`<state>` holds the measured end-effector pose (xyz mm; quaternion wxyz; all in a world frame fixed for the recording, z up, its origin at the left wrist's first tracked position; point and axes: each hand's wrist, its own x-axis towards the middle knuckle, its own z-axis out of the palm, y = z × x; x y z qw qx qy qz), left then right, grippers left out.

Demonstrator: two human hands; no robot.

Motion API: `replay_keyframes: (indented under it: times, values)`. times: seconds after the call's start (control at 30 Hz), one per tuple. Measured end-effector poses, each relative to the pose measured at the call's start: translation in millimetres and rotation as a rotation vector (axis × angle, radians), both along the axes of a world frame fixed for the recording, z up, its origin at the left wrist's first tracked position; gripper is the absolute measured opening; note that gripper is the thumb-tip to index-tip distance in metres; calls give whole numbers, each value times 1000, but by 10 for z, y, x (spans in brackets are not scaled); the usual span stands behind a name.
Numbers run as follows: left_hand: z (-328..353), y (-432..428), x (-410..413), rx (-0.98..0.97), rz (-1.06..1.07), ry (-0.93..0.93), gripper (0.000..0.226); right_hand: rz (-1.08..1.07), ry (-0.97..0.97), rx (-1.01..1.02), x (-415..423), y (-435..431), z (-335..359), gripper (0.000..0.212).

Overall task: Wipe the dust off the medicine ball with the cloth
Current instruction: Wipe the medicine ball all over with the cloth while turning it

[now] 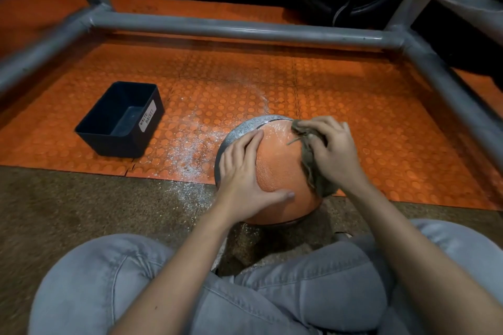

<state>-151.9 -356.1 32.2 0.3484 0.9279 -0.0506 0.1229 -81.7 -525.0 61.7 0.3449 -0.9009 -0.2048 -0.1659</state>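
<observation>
An orange and grey medicine ball (277, 160) sits on the floor just in front of my crossed legs, at the edge of the orange mat. My left hand (245, 174) lies flat on its left side, fingers spread, thumb pointing right. My right hand (332, 149) grips a brown-grey cloth (313, 168) and presses it against the ball's upper right side. Part of the cloth hangs down the ball's right flank. White dust still shows on the grey panel at the ball's top left.
White dust (190, 149) is scattered over the studded orange mat (353, 95) left of the ball. A black bin labelled waste basket (122, 119) stands further left. A grey metal tube frame (245, 27) surrounds the mat. Brown carpet (81, 204) lies nearest me.
</observation>
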Motion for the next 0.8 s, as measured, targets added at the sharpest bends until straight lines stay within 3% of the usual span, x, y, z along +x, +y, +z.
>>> replay_keyframes:
  times: [0.1, 0.23, 0.4, 0.47, 0.63, 0.8]
  values:
    - [-11, -11, 12, 7, 21, -20, 116, -9, 11, 37, -109, 70, 36, 32]
    - [-38, 3, 1, -29, 32, -15, 111, 251, -111, -126, -450, 183, 14, 33]
    - [4, -36, -16, 30, 10, -23, 116, -5, 75, 29, 47, -8, 73, 37]
    - [-1, -45, -8, 48, 28, -28, 116, -18, 63, 25, 8, 29, 80, 35]
    - [-52, -29, -22, 8, 56, -35, 112, 234, -108, -138, -388, 163, 35, 33]
    - [5, -68, -6, 44, 31, -32, 114, -49, 82, -9, 94, -26, 64, 34]
